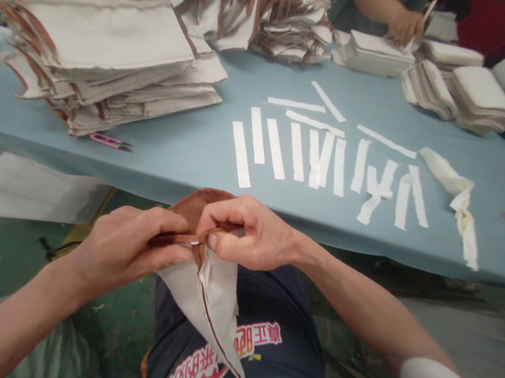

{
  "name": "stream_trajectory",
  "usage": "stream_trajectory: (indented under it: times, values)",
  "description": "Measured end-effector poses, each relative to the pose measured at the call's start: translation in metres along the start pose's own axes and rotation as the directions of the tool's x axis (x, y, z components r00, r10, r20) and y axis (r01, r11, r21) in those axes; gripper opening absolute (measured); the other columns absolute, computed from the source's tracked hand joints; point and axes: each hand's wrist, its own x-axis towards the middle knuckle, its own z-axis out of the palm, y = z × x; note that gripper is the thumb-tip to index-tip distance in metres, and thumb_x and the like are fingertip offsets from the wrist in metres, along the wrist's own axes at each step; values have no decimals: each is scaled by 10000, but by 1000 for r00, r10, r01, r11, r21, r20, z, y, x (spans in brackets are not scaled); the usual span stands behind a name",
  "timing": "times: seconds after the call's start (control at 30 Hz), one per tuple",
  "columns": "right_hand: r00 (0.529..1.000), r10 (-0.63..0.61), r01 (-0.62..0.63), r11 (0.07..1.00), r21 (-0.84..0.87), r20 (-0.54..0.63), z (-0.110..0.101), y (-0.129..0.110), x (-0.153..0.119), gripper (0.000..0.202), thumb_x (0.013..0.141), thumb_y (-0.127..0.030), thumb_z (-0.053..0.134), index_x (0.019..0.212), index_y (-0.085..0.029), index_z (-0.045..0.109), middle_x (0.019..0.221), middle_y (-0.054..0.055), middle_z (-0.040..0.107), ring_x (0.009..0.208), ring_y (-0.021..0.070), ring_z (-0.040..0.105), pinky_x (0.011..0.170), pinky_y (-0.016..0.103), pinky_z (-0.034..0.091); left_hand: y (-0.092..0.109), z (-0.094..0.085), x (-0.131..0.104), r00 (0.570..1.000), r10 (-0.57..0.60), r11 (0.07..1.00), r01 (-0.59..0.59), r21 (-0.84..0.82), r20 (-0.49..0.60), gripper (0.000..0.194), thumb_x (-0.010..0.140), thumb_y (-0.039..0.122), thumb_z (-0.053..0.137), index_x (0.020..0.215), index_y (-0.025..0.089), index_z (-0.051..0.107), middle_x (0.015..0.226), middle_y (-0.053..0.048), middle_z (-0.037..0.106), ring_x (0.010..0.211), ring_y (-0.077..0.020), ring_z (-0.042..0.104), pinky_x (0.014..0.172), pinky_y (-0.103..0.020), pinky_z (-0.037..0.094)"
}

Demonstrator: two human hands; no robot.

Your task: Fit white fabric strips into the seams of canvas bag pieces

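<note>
Both of my hands pinch a brown and white fabric piece just off the table's front edge, above my lap. My left hand is closed on its brown edge, thumb below and fingers on top. Close beside it, my right hand pinches the same edge between thumb and bent forefinger. A small white bit shows on the brown fold between the hands. The white part of the cloth hangs down to a point, with a dark seam line along it. Some of the brown cloth behind the fingers is hidden.
On the blue table stands a tall stack of fabric pieces, with pink thread snips by it. Several white strips lie in the middle. Across the table, a co-worker's hand holds a pen over stacked pieces.
</note>
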Motion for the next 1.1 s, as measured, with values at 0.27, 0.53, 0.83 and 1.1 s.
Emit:
stream_trajectory:
  times: [0.27, 0.53, 0.83, 1.1]
  values:
    - [999, -22, 17, 991, 136, 41, 9, 8, 4, 81, 839, -193, 584, 864, -166, 655, 820, -4, 670, 713, 114, 571, 653, 248, 426, -13, 5, 4, 962, 179, 982, -162, -98, 206, 750, 1048, 762, 631, 538, 222, 523, 453, 48, 436, 387, -94, 364, 423, -246, 252]
    - [999, -26, 30, 995, -92, 35, -4, -1, 13, 90, 860, -274, 595, 817, -196, 602, 718, -67, 507, 651, 97, 425, 617, 241, 349, -18, 5, 1, 985, 69, 994, -54, -99, 159, 817, 1000, 941, 456, 604, 232, 549, 537, 43, 456, 472, -126, 379, 459, -257, 301]
    - [985, -102, 149, 910, -386, 140, -22, -13, 18, 92, 920, -242, 567, 884, -186, 630, 831, -19, 667, 780, 134, 590, 774, 287, 461, 20, -12, 12, 941, -37, 993, 72, -91, 335, 709, 1145, 640, 435, 617, 217, 648, 585, 43, 449, 524, -118, 366, 486, -213, 368]
    - [970, -145, 213, 896, -390, 197, -31, -15, 16, 95, 1006, -242, 592, 956, -181, 646, 928, 10, 723, 880, 150, 618, 888, 301, 502, 29, -2, 6, 972, -169, 980, 183, -75, 161, 449, 963, 523, 693, 656, 203, 763, 648, -12, 734, 576, -186, 677, 544, -298, 619]
